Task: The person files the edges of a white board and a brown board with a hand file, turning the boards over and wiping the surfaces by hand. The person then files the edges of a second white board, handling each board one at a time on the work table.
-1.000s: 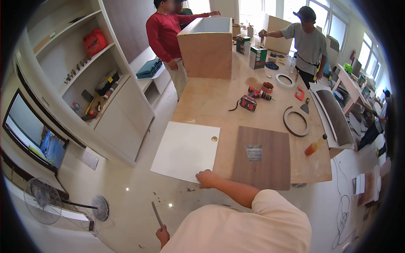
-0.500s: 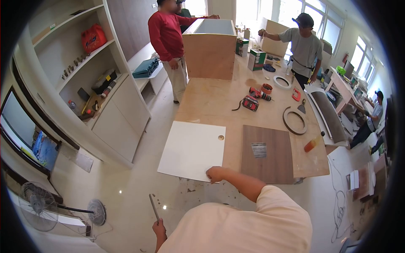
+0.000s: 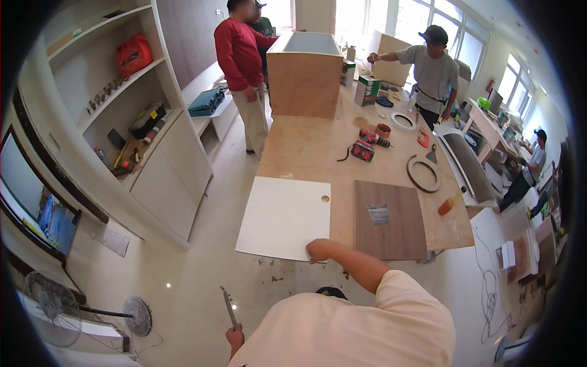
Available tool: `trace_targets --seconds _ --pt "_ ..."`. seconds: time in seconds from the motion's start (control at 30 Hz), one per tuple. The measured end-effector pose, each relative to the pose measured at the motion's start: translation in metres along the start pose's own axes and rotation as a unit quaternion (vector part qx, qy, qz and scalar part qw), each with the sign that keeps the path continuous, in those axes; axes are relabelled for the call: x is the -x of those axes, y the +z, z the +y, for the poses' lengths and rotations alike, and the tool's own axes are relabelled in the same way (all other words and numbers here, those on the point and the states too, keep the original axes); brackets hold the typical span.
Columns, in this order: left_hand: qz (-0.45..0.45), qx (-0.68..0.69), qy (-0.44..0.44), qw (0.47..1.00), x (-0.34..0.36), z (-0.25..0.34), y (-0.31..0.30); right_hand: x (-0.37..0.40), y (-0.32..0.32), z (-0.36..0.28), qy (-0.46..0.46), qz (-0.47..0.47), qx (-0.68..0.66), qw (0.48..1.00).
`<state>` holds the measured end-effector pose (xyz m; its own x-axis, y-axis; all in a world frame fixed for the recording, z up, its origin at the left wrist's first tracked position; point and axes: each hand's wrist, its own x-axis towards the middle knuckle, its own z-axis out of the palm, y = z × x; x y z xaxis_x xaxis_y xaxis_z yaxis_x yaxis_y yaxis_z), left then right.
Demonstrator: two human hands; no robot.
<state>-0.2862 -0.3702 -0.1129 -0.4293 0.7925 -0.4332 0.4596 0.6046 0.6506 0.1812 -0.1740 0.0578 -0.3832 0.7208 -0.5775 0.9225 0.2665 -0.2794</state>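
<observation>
A white panel with a round hole near its far right corner lies at the table's near end, its front edge overhanging slightly. My right hand is closed on that front edge, near the right corner; the fingertips under it are hidden. Down by my left side, my left hand grips a long, flat grey metal tool that looks like a file, pointing up and away from me. To the right of the white panel is a brown wood-grain panel with a label on it.
On the wooden table are a red cordless drill, a roll of edge banding, an orange bottle and a large cabinet box. Co-workers stand at the far end. A floor fan stands at lower left.
The view has shifted slightly, so the panels sit a little further right. My right hand stays at the panel's edge, and my left hand still holds the tool, now more upright.
</observation>
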Motion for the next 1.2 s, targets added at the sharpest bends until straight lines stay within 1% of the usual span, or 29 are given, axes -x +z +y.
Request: trace_targets --seconds 0.07,0.1,0.17,0.23,0.27,0.3,0.37,0.47,0.57,0.67,0.77,0.87,0.97,1.07,1.1,1.17,1.2 --pt "-0.001 0.005 -0.030 1.000 0.004 0.008 -0.004 0.003 -0.011 -0.022 0.008 0.040 -0.033 0.999" --pt "0.000 0.018 -0.024 1.000 0.006 0.009 -0.005 0.002 -0.016 -0.034 0.010 0.060 -0.049 0.997" --pt "0.006 0.043 -0.009 0.999 0.002 0.000 -0.005 -0.010 -0.015 -0.051 -0.041 0.165 -0.016 0.985" --pt "0.039 0.075 0.002 0.996 0.000 -0.012 0.005 -0.022 -0.010 -0.063 -0.101 0.274 0.014 0.956" --pt "0.053 0.090 0.008 0.995 0.000 -0.018 0.010 -0.033 -0.005 -0.064 -0.114 0.277 0.029 0.953" --pt "0.051 0.082 -0.007 0.995 0.003 -0.016 0.010 -0.039 -0.004 -0.066 -0.113 0.267 0.038 0.956" --pt "0.044 0.068 -0.038 0.996 0.011 -0.010 0.011 -0.047 -0.001 -0.066 -0.111 0.244 0.057 0.962" --pt "0.019 0.048 -0.061 0.997 0.016 -0.018 0.016 -0.050 -0.006 -0.065 -0.104 0.202 0.045 0.973" --pt "0.063 -0.046 0.093 0.993 0.027 -0.032 0.027 -0.045 -0.015 -0.066 -0.110 0.184 0.042 0.976" --pt "0.059 0.019 -0.031 0.998 0.033 -0.024 0.033 -0.057 -0.024 -0.070 -0.081 0.107 0.045 0.990" --pt "0.080 0.118 -0.066 0.988 0.034 -0.042 0.044 -0.061 -0.016 -0.078 -0.133 0.245 0.014 0.960" --pt "0.077 0.121 -0.098 0.985 0.046 -0.035 0.039 -0.070 -0.007 -0.094 -0.110 0.260 0.051 0.958" --pt "0.099 0.008 -0.132 0.986 0.060 -0.023 0.035 -0.089 0.010 -0.097 -0.097 0.321 0.103 0.937" --pt "0.121 -0.019 -0.178 0.976 0.068 -0.013 0.029 -0.091 0.004 -0.097 -0.100 0.275 0.086 0.952" --pt "0.105 -0.012 -0.169 0.980 0.068 -0.014 0.025 -0.093 0.002 -0.096 -0.092 0.246 0.086 0.961" --pt "0.074 0.002 -0.148 0.986 0.060 -0.038 0.022 -0.100 -0.003 -0.096 -0.076 0.188 0.088 0.975" --pt "0.063 -0.002 -0.152 0.986 0.058 -0.046 0.022 -0.094 -0.011 -0.099 -0.073 0.177 0.075 0.979"
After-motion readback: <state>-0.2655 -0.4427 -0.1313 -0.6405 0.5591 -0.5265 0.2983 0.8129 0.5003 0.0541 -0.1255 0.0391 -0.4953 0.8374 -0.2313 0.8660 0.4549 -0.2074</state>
